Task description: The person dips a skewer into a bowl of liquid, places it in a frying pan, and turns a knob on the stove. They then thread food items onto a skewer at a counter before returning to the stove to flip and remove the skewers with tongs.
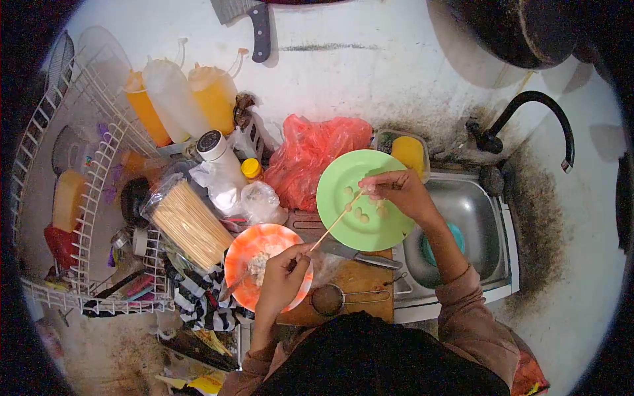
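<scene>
A thin wooden skewer (329, 228) runs slantwise between my two hands. My left hand (285, 270) pinches its lower end, above an orange-and-white bowl (246, 239) that holds pale pieces and a spoon. Over a light green plate (337, 170), my right hand (395, 189) has its fingertips closed at the skewer's upper end. Small pale balls (358, 212) lie on the plate, and one overlaps the skewer in this view. Whether another ball is between my right fingertips, I cannot tell.
A knife (370, 260) and a small strainer (328, 299) lie on the wooden board (373, 284). Left of the bowl is a bag of skewers (188, 221). Behind are a red plastic bag (310, 158) and sauce bottles (212, 99). A sink (485, 224) with a black faucet (528, 99) stands right.
</scene>
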### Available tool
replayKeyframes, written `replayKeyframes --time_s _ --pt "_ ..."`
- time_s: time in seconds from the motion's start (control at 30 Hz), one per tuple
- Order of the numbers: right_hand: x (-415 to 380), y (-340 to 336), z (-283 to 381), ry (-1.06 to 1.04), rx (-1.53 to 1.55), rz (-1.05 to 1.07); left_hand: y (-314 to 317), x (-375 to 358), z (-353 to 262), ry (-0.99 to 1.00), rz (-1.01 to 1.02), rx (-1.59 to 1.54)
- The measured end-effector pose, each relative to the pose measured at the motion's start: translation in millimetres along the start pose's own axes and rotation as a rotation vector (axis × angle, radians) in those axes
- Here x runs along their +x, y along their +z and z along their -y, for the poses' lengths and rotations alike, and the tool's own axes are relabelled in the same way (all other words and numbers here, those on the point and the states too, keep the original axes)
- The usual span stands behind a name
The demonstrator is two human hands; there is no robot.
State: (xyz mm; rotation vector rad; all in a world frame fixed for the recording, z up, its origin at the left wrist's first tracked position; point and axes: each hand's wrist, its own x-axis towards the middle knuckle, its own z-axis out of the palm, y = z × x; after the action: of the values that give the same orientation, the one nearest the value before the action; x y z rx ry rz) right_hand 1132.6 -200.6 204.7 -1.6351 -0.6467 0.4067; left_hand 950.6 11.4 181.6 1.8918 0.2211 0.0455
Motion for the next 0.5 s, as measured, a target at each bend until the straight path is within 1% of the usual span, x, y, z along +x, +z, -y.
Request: replayKeyframes --time_s 0.17,0.27,0.37,0.5 --pt "0 2 3 0.000 -0.065 0.031 -1 0 4 0.022 0.010 -0.012" --pt "2 0 -6 -0.066 -0.171 0.095 -2 0 4 0.014 0.017 0.016" --pt "-1 6 10 -0.010 0.013 0.068 -2 1 9 0.005 0.028 -0.001" --pt "1 4 4 -0.042 0.019 0.100 -2 0 6 -0.010 0.029 -0.039"
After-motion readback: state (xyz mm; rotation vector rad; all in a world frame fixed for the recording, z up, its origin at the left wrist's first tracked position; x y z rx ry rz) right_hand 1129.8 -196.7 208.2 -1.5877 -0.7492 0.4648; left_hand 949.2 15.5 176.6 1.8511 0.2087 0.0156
